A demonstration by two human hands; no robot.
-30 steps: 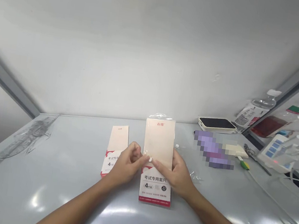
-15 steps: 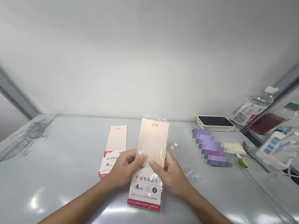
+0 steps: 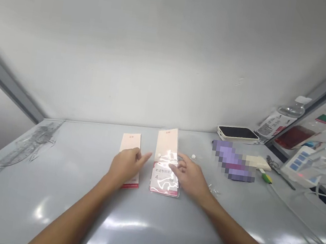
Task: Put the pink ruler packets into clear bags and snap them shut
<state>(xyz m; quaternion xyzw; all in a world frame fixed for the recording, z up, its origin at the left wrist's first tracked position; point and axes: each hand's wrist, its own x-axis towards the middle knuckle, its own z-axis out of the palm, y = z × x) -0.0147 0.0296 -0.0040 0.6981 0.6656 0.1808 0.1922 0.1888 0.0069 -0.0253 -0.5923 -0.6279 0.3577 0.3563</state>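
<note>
A pink-and-white ruler set packet point(image 3: 167, 147) in a clear, shiny plastic sleeve lies on the table in the middle. At its right edge is my right hand point(image 3: 190, 176), thumb over the front and fingers along the side, pinching it. To the left lies a similar pink-and-white packet point(image 3: 130, 141) with a red bottom strip. My left hand point(image 3: 126, 164) hovers over or rests on this one, hiding its middle; its thumb points out toward the sleeved packet, nothing between thumb and fingers. The other left fingers are mostly out of sight.
On the right lie a pixelated purple pouch point(image 3: 233, 160), a phone point(image 3: 238, 133), keys point(image 3: 274, 164) and a white cable point(image 3: 292, 215). Bottles point(image 3: 283, 118) lean by the metal frame near a power strip point(image 3: 301, 163). Plastic scraps point(image 3: 214, 189) sit right of my hand.
The sleeved packet has moved away from me and down onto the table. My left hand has let go of it and shifted left over the other packet; my right hand stays at its edge.
</note>
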